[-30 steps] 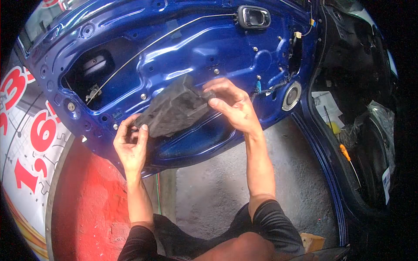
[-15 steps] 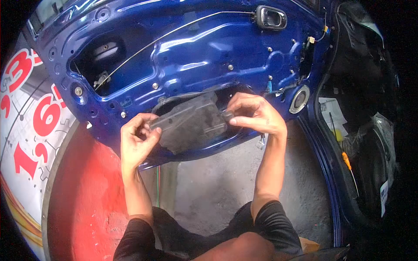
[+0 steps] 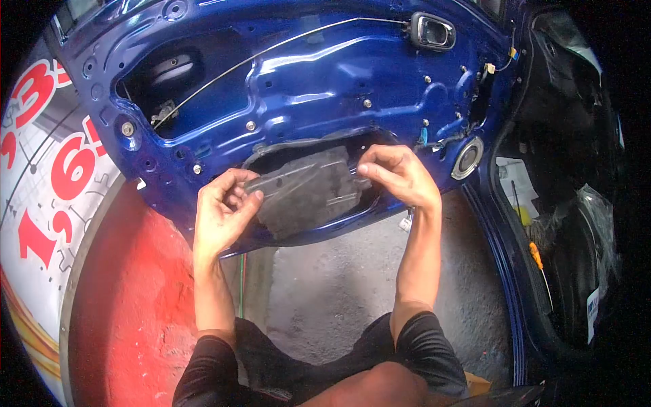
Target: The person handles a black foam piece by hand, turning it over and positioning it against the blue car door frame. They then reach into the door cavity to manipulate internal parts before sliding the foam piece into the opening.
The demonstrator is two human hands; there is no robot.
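Observation:
A dark grey, flat plastic panel (image 3: 305, 200) with ribs along it is held in front of the lower opening of a blue car door (image 3: 312, 102). My left hand (image 3: 227, 214) pinches its left end between thumb and fingers. At the opposite end, my right hand (image 3: 405, 180) has thumb and fingers closed around a small tab or corner, mostly hidden by the fingertips. The panel tilts, with its right end higher, and covers much of the opening.
The door carries an inner handle (image 3: 434, 31) with a thin rod (image 3: 271, 54), and a round ring (image 3: 466, 159) at right. A black door trim (image 3: 566, 136) stands at the right, with an orange-handled screwdriver (image 3: 536, 256) on it. A printed banner (image 3: 41, 183) hangs left.
The panel and my hands sit slightly differently against the opening, and my right fingers have shifted a little up at the panel's end. The whole view has moved slightly.

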